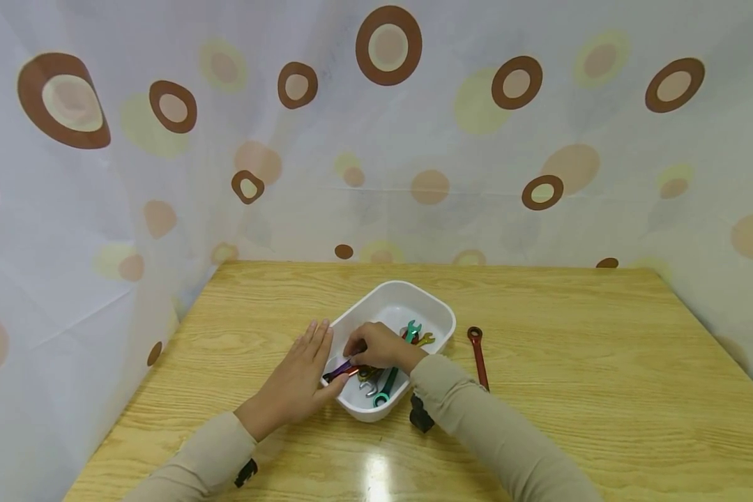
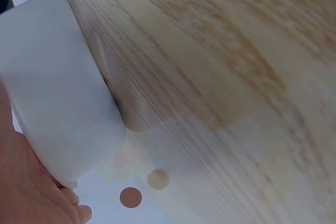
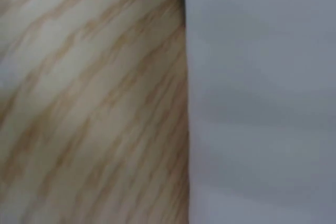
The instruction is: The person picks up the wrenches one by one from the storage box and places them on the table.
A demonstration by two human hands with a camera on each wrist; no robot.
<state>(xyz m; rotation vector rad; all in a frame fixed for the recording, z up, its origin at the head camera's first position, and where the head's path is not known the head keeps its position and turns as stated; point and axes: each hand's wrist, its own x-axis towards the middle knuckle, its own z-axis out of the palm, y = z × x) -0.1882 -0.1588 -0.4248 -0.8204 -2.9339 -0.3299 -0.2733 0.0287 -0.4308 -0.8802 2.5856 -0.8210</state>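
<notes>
A white plastic tub (image 1: 367, 413) stands on the table with several coloured wrenches inside. My right hand (image 1: 379, 345) reaches into it, thumb and fingertips pinching the end of a purple wrench (image 1: 341, 369). Close to that lie a red wrench (image 1: 353, 371) and a silver wrench (image 1: 369, 388). A green wrench (image 1: 392, 378) runs lengthwise under the right wrist, beside a gold wrench (image 1: 426, 339). My left hand (image 1: 298, 380) rests against the tub's left side, fingers straight along the rim. In the left wrist view, the left hand (image 2: 31, 182) touches the tub's outer wall (image 2: 63, 87).
A red ratchet wrench (image 1: 479, 355) lies on the wooden table (image 1: 571, 362) right of the tub, its lower end behind the right sleeve. A patterned sheet (image 1: 326, 209) hangs behind and along the sides. Only tub wall (image 3: 262, 98) and tabletop (image 3: 94, 98) fill the right wrist view.
</notes>
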